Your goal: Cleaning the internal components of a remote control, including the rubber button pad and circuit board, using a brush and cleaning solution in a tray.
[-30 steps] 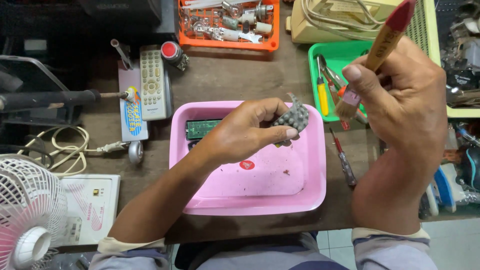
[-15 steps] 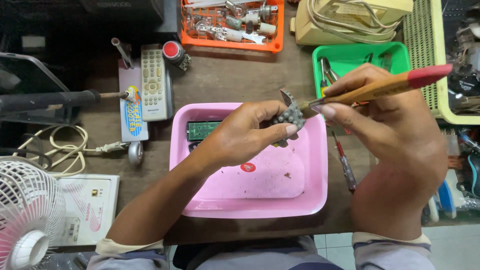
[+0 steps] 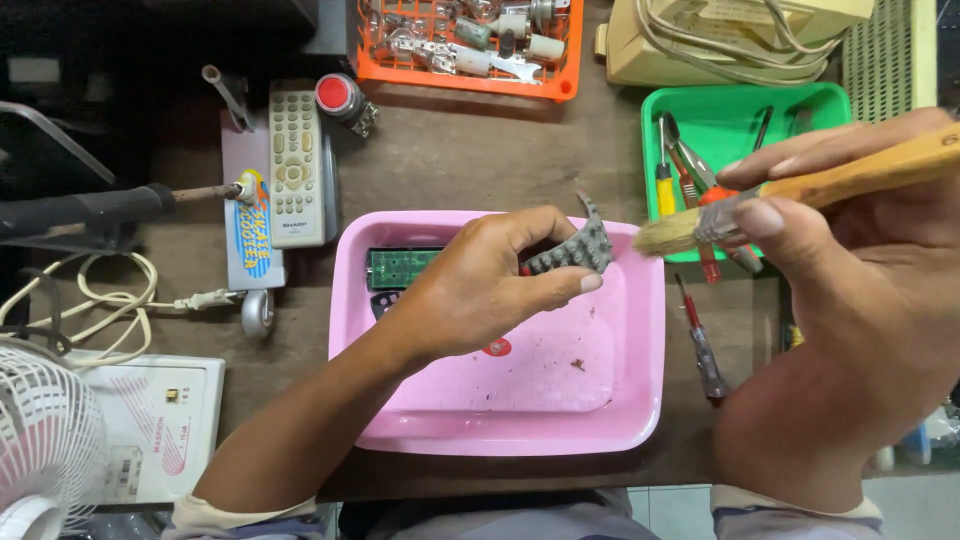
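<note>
Compared with half a second ago, I see my paintbrush (image 3: 800, 195) now lies nearly level, its pale bristles just beside the grey rubber keypad (image 3: 572, 252) rather than on it. On the far left of the bench (image 3: 470, 160), a white fan (image 3: 45, 440) and a soldering iron (image 3: 90, 208) sit near a grey remote control (image 3: 295, 170). The pink plastic tray (image 3: 510, 440) holds a green circuit board (image 3: 400, 267) and dark crumbs. My left hand (image 3: 480, 285) pinches the bumpy, flexible keypad above that tray. The orange basket (image 3: 465, 45) holds bulbs and small parts. My right hand (image 3: 860, 250) grips the brush's wooden handle. The green tray (image 3: 740, 120) holds screwdrivers and pliers.
</note>
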